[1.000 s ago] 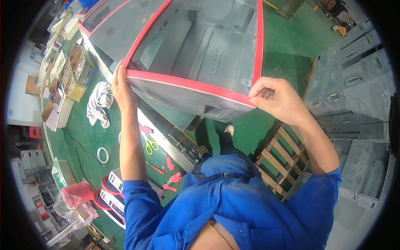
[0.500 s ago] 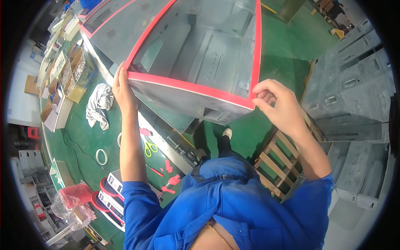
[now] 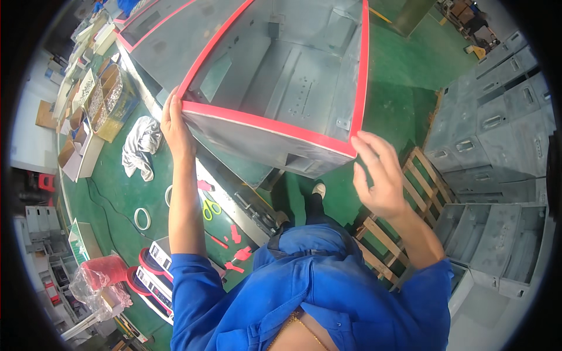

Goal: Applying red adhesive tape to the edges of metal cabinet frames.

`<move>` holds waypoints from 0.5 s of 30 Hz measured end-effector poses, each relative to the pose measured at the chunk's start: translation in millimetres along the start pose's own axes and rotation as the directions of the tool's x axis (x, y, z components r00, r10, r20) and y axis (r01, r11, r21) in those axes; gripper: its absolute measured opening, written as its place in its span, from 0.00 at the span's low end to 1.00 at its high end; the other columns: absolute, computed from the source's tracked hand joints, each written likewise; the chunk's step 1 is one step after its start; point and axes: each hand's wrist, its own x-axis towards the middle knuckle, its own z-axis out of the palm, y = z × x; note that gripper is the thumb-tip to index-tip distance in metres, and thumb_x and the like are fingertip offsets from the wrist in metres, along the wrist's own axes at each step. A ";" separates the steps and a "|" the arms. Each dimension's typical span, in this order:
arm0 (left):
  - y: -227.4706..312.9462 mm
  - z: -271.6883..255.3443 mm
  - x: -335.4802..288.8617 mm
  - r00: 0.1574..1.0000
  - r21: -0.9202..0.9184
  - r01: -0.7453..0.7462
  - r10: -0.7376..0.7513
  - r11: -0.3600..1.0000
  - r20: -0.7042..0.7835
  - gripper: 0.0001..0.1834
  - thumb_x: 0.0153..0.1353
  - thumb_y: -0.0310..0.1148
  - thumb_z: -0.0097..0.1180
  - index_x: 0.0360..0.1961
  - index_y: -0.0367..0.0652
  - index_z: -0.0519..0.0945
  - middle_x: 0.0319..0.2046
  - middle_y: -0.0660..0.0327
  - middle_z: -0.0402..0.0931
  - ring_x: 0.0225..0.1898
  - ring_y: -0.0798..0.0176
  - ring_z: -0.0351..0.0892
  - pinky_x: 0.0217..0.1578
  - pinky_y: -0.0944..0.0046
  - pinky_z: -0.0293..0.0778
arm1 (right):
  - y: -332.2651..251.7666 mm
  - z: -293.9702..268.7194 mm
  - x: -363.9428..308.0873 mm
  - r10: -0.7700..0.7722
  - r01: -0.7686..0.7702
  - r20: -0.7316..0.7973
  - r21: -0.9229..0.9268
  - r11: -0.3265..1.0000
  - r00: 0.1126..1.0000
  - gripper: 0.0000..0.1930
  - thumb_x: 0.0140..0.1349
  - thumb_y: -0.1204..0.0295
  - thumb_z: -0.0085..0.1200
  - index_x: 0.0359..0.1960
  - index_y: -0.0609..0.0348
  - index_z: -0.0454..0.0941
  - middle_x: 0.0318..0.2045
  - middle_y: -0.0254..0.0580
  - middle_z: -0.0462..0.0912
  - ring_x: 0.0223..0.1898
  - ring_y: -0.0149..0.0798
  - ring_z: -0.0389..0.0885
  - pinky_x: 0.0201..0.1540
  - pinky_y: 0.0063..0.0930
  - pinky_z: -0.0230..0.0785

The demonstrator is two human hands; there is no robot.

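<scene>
A grey metal cabinet (image 3: 252,136) stands tilted before me with its open side up, its rim edged with red tape (image 3: 266,121). My left hand (image 3: 175,124) grips the cabinet's near left corner, its fingers along the side and its thumb hidden. At the near right corner, my right hand (image 3: 380,178) has its fingers spread and its thumb apart. Its fingertips are close to the taped corner, and I cannot tell if they touch it. Nothing shows in that hand.
On the green bench lie a crumpled cloth (image 3: 141,147), a tape roll (image 3: 142,219), yellow-green scissors (image 3: 211,207) and red tape scraps (image 3: 242,254). Boxes of small parts (image 3: 111,96) stand farther left. Wooden pallets (image 3: 380,245) and stacked grey cabinets (image 3: 486,128) are on the right.
My right hand has opened from a curled pinch at the corner and dropped slightly, fingers now spread. My left hand keeps its place on the cabinet.
</scene>
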 end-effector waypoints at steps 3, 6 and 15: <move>1.4 -0.7 -0.6 1.000 0.039 -0.006 0.005 0.999 0.006 0.18 0.63 0.35 0.42 0.47 0.31 0.72 0.43 0.57 0.73 0.45 0.68 0.70 0.49 0.70 0.62 | 6.6 12.6 -7.0 -0.151 0.149 -0.019 -0.093 0.984 0.988 0.19 0.44 0.86 0.49 0.42 0.72 0.73 0.42 0.54 0.75 0.43 0.48 0.74 0.45 0.35 0.68; -3.6 0.0 1.3 0.999 0.047 -0.037 0.037 0.998 -0.001 0.19 0.63 0.36 0.42 0.47 0.31 0.72 0.43 0.57 0.73 0.45 0.67 0.70 0.50 0.69 0.61 | 11.0 10.0 -8.7 -0.164 0.160 -0.024 -0.098 0.982 0.986 0.17 0.44 0.85 0.49 0.40 0.72 0.73 0.42 0.54 0.75 0.44 0.49 0.74 0.45 0.36 0.68; 5.6 3.6 -6.0 0.998 0.156 -0.059 0.063 0.986 -0.022 0.18 0.64 0.36 0.40 0.46 0.32 0.72 0.40 0.58 0.74 0.41 0.68 0.71 0.45 0.70 0.65 | -7.7 14.4 -2.2 -0.120 0.130 0.063 -0.185 0.974 0.991 0.26 0.43 0.71 0.57 0.47 0.71 0.70 0.49 0.54 0.71 0.54 0.51 0.68 0.56 0.44 0.59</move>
